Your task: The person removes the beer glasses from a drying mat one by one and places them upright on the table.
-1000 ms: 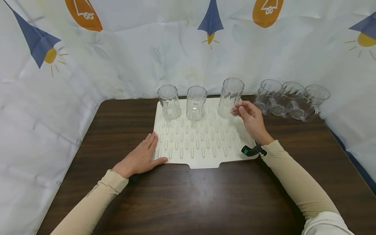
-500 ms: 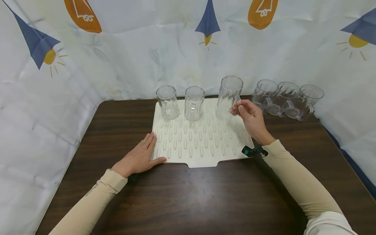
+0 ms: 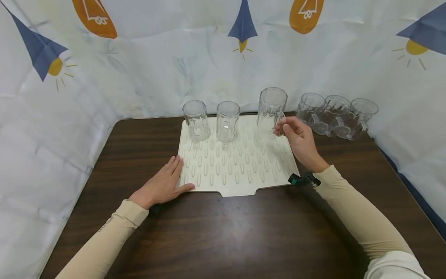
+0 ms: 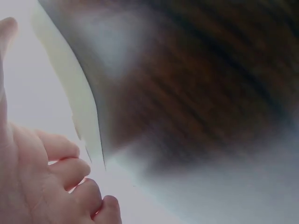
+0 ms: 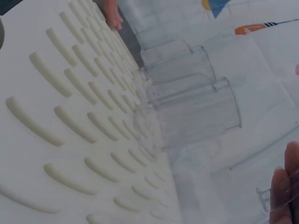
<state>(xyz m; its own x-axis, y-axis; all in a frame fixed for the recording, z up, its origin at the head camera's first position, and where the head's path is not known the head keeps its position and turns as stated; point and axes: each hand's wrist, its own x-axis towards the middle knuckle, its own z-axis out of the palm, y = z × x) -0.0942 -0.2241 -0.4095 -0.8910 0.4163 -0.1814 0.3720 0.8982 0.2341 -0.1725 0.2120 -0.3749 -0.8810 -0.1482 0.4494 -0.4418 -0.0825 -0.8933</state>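
Observation:
My right hand [image 3: 299, 139] grips the handle of a clear glass mug [image 3: 272, 101], held upright over the back right part of a cream drip tray [image 3: 240, 190] with raised oval bumps. In the right wrist view my fingertips [image 5: 281, 189] show around the handle. Two more clear mugs, a left one [image 3: 196, 120] and a middle one [image 3: 228, 121], stand upright along the tray's back edge. My left hand [image 3: 162, 182] lies with straight fingers on the tray's front left corner, thumb along the front edge.
Three similar mugs stand in a row at the table's back right, among them a nearest one [image 3: 360, 112]. The tray lies on a dark wooden table [image 3: 216, 240]. A white printed cloth [image 3: 156, 69] hangs close behind the table and at its left side.
The mug in my right hand has risen slightly against the two on the tray. My left hand keeps its place at the corner. The head view has shifted a little.

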